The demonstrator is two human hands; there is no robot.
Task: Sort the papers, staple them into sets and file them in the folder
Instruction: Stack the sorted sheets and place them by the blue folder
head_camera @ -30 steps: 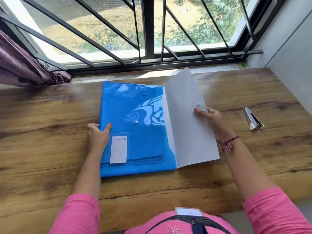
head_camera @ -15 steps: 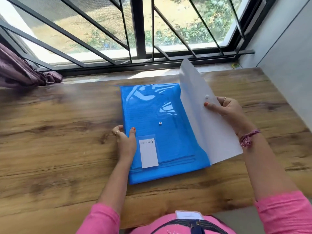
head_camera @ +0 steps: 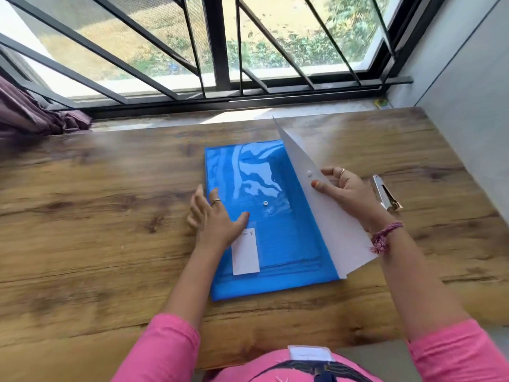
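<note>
— Moved since half a second ago: left hand (head_camera: 217,219), formerly curled at the folder's left edge, now spread flat with fingers straight, pressing the cover. Flap raised a little steeper.

— Item, folder (head_camera: 278,230): blue translucent plastic, glossy, lying flat mid-table (head_camera: 96,216); papers (head_camera: 292,244) showing faintly inside; white label card (head_camera: 246,253) near the lower left; one snap stud (head_camera: 265,203) at centre.

— Flap (head_camera: 325,213)?

— Pale grey, hinged along the right edge, tilted up; right hand (head_camera: 345,193) pinches it by thumb and fingers beside its stud.

— Also listed: metal stapler (head_camera: 385,195), right of that hand, on the table
</note>
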